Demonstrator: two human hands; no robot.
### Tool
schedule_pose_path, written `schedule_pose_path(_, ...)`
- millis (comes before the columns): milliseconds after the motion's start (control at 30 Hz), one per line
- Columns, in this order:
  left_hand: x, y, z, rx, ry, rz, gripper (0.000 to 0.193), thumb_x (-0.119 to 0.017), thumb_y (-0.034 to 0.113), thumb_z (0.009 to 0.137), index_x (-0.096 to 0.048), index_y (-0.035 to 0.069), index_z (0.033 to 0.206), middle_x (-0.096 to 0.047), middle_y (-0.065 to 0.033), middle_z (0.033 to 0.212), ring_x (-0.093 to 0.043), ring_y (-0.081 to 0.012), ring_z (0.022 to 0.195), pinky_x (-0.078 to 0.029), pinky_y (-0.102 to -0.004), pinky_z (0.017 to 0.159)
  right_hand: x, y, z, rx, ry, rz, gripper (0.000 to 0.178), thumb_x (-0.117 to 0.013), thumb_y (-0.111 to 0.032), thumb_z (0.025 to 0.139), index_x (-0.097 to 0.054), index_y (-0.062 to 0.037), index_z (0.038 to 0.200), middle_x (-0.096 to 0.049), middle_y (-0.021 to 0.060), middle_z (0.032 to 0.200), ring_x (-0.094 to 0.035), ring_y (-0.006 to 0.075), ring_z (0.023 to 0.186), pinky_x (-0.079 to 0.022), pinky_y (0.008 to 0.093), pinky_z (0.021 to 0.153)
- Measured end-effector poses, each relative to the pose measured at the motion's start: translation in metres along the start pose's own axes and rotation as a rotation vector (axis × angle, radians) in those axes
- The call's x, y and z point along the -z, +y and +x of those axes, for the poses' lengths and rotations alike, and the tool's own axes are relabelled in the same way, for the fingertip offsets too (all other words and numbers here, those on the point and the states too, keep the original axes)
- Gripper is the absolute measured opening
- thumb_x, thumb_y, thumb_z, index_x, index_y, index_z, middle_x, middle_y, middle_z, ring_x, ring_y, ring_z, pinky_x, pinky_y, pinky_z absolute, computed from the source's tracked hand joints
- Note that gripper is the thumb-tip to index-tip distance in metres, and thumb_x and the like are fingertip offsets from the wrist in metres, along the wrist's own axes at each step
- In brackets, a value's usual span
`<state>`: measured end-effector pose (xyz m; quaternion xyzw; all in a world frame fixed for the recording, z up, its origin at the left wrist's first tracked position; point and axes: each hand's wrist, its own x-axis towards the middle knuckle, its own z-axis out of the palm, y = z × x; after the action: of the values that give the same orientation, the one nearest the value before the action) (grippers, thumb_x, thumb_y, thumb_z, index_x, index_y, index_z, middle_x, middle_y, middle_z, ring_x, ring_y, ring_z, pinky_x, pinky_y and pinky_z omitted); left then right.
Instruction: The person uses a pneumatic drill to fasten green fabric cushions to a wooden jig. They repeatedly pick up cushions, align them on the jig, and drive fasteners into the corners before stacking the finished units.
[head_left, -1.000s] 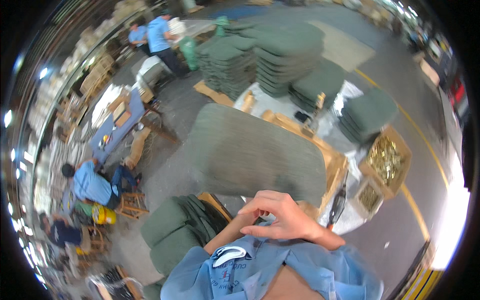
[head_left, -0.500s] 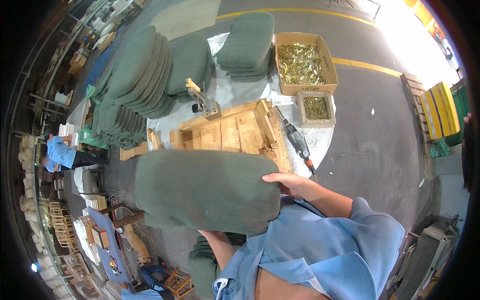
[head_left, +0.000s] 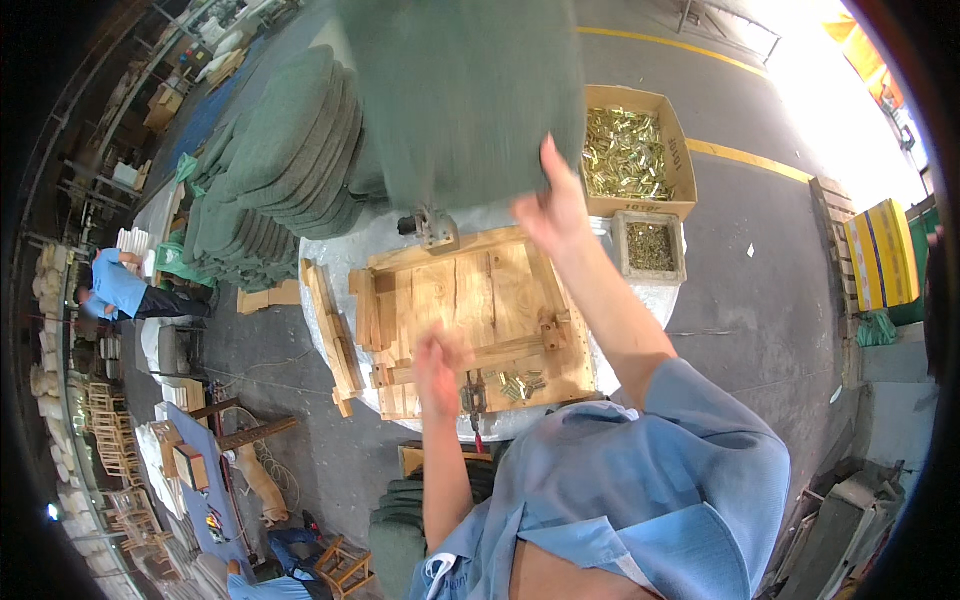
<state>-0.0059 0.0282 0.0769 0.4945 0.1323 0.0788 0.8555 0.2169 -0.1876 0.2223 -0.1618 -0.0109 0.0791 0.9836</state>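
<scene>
A flat green padded cushion (head_left: 460, 100), smeared by motion, is in the air over the far side of the round table (head_left: 650, 300). My right hand (head_left: 555, 205) grips its near right edge, thumb on the upper face, other fingers mostly hidden. My left hand (head_left: 437, 370) is off the cushion, blurred, with fingers seemingly apart and nothing visible in it. It hovers over the near part of a wooden frame jig (head_left: 450, 290). A toggle clamp (head_left: 437, 228) sits at the jig's far edge and another clamp (head_left: 474, 395) at its near edge, beside loose brass-coloured fittings (head_left: 520, 384).
Stacks of green cushions (head_left: 290, 150) stand far left. A carton of brass-coloured fittings (head_left: 683, 150) and a small tray of tiny hardware (head_left: 650, 247) are at right. Wooden strips (head_left: 335, 335) lie left of the jig. More cushions (head_left: 400, 530) are below. A co-worker (head_left: 125, 285) stands at left.
The cushion has moved from in front of me to the far side, carried by my right hand. My left hand has let go of it. The jig's near part now shows.
</scene>
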Motion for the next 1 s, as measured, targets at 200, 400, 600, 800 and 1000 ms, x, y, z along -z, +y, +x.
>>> schedule_pose_path(200,0.072,-0.061,-0.121,0.349,0.482,0.025,0.048,-0.063,0.027,0.106,-0.053,0.005,0.148,-0.07,-0.0148,0.117,-0.072,-0.0242,0.093,-0.062,-0.0389,0.076,0.054,-0.02,0.183,0.152,0.147,-0.02,0.05,-0.069,-0.026,0.107,-0.049,-0.0071,0.149,-0.059,0.0157,0.145,-0.058,0.0353,0.135,-0.055,0.0521,0.113)
schedule_pose_path(400,0.078,-0.071,-0.133,0.41,0.567,0.083,0.042,-0.062,0.028,0.108,-0.056,0.005,0.143,-0.07,-0.0135,0.113,-0.071,-0.0217,0.083,-0.06,-0.035,0.07,0.168,-0.017,0.208,-0.077,0.271,-0.258,0.056,-0.069,-0.024,0.106,-0.045,-0.0004,0.152,-0.057,0.0207,0.147,-0.062,0.0363,0.13,-0.059,0.0441,0.108)
schedule_pose_path(600,0.078,-0.077,-0.108,0.244,0.618,0.322,0.031,-0.065,0.024,0.109,-0.064,0.002,0.13,-0.07,-0.012,0.112,-0.068,-0.0154,0.088,-0.056,-0.03,0.076,0.176,0.044,0.02,-0.615,0.18,-0.673,0.048,-0.063,-0.03,0.108,-0.055,-0.005,0.149,-0.069,0.0126,0.137,-0.07,0.0259,0.119,-0.061,0.0361,0.096)
schedule_pose_path(800,0.072,-0.051,0.019,-0.326,0.411,1.32,0.033,-0.069,0.025,0.102,-0.067,0.003,0.127,-0.069,-0.015,0.123,-0.064,-0.0371,0.116,-0.049,-0.0483,0.101,0.173,0.1,0.087,-0.519,0.253,-0.696,0.043,-0.059,-0.025,0.107,-0.06,-0.007,0.146,-0.071,0.0087,0.127,-0.069,0.0242,0.113,-0.059,0.0396,0.096)
schedule_pose_path(1000,0.074,-0.085,0.084,-0.113,0.242,1.814,0.058,-0.057,0.054,0.104,-0.058,0.015,0.147,-0.054,-0.0142,0.155,-0.047,-0.0369,0.147,-0.034,-0.0636,0.118,0.144,0.157,0.285,-0.304,0.167,-1.114,0.07,-0.078,-0.04,0.093,-0.057,-0.0032,0.149,-0.059,0.0195,0.145,-0.064,0.0312,0.126,-0.055,0.0466,0.103)
